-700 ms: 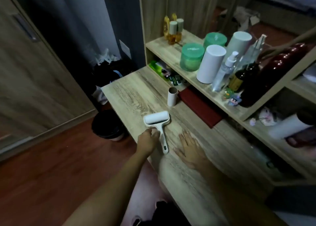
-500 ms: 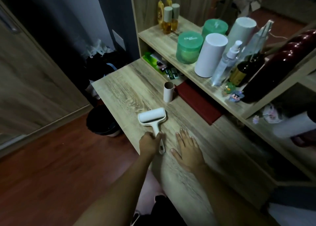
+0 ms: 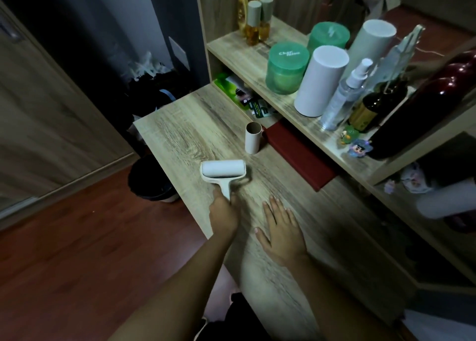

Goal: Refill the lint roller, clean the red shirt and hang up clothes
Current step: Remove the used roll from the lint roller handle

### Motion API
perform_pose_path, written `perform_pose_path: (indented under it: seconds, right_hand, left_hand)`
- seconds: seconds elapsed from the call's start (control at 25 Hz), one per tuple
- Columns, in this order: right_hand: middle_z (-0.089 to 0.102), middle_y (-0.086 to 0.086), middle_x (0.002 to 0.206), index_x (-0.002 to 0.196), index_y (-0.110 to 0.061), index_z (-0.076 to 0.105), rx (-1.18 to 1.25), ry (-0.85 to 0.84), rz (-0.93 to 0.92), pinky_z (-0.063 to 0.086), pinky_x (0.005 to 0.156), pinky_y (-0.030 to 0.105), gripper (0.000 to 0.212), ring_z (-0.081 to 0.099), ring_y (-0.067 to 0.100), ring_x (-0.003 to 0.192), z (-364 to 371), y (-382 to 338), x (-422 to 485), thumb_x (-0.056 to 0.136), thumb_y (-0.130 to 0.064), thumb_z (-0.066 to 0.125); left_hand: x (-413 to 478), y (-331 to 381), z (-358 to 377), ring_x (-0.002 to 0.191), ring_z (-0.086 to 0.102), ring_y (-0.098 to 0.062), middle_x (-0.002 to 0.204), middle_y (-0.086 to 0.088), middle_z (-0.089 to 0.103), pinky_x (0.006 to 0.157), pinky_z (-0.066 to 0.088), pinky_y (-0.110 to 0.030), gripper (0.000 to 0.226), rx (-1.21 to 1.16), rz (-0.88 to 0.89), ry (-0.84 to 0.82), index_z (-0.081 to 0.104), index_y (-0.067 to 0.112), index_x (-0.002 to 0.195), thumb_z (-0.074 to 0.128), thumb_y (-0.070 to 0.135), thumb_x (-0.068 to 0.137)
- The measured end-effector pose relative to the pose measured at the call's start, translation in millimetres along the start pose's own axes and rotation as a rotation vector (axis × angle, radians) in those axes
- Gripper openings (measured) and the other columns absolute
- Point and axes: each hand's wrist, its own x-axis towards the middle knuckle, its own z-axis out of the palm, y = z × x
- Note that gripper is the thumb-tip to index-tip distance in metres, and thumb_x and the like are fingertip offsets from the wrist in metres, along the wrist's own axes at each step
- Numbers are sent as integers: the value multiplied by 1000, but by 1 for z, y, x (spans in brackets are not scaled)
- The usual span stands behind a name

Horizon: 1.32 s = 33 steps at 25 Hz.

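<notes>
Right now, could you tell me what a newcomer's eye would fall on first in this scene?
Probably the white lint roller at the near left of the wooden table, its handle gripped by the left hand, while the right hand lies flat beside it. Just behind stands an upright cardboard tube. On the shelf to the right, two green jars and a white cylinder stand out.

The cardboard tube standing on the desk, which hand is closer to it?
Left. The left hand, gripping the lint roller handle, is nearer the cardboard tube. The right hand lies flat on the desk, farther back.
</notes>
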Motion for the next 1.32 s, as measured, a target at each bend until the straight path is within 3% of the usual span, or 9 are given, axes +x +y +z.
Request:
perform_pose_path:
  seconds: [0.24, 0.32, 0.44, 0.56, 0.64, 0.84, 0.96, 1.16, 1.32]
  right_hand:
    - [40, 9, 147, 139, -15, 39, 105, -86, -19, 27, 109, 41, 70, 36, 24, 137, -6, -1, 1, 86, -58, 27]
    - [37, 8, 148, 139, -17, 39, 445, -69, 114, 26, 111, 38, 61, 33, 23, 138, -24, -8, 10, 90, -51, 30]
    - [53, 6, 133, 133, -17, 46, 1178, 98, 474, 39, 98, 32, 42, 49, 18, 122, -85, -31, 23, 99, -37, 31]
    - [64, 6, 111, 118, -21, 52, 1517, 164, 459, 54, 72, 31, 46, 65, 20, 96, -145, -60, 19, 95, -48, 23]
    - [63, 3, 105, 117, -18, 51, 1508, 166, 417, 56, 69, 32, 53, 66, 17, 90, -166, -72, 9, 89, -55, 26]
    - [60, -6, 88, 105, -23, 51, 1399, 244, 439, 53, 61, 26, 22, 64, 8, 59, -176, -80, 5, 96, -38, 38]
    - [58, -6, 84, 105, -16, 51, 1384, 273, 456, 51, 54, 19, 21, 61, 11, 62, -176, -80, 1, 97, -32, 40]
    - [54, -8, 86, 104, -18, 48, 1396, 241, 456, 49, 53, 12, 16, 57, 8, 69, -175, -73, -11, 98, -29, 38]
    - [55, 1, 96, 107, -18, 49, 1390, 183, 457, 49, 54, 15, 22, 58, 13, 75, -168, -76, -20, 98, -33, 37]
  left_hand:
    - [-40, 14, -60, 50, 47, -12, 53, 7, 45, 46, 31, -22, 22, -36, 283, 51, 43, 14, 80, 57, 27, 91]
    - [-52, 12, -72, 48, 44, -4, 52, 10, 44, 46, 34, -12, 17, -23, 342, 50, 43, 18, 83, 59, 20, 88]
    - [-66, 6, -76, 46, 44, -4, 50, 12, 42, 46, 29, -19, 19, -10, 384, 16, 43, 22, 86, 60, 15, 86]
    - [-75, 3, -76, 44, 45, -8, 47, 14, 39, 48, 23, -22, 21, -17, 420, -6, 42, 23, 87, 62, 14, 86]
    - [-78, 4, -76, 43, 44, -4, 47, 14, 39, 47, 25, -20, 17, -29, 446, -11, 46, 19, 90, 62, 13, 86]
    - [-87, 0, -74, 52, 53, 0, 57, 15, 49, 50, 34, -9, 19, -20, 542, -96, 52, 15, 106, 58, 20, 89]
    - [-96, -1, -83, 73, 61, 2, 80, 17, 62, 62, 40, -6, 39, -124, 534, -169, 46, 22, 117, 50, 43, 84]
    - [-72, 13, -105, 85, 65, -12, 98, 5, 65, 84, 51, -37, 51, -298, 365, 1, 47, 24, 120, 34, 55, 82]
    - [-62, 35, -117, 98, 63, -15, 113, -2, 64, 87, 50, -37, 42, -285, 439, 18, 55, 17, 120, 38, 42, 91]
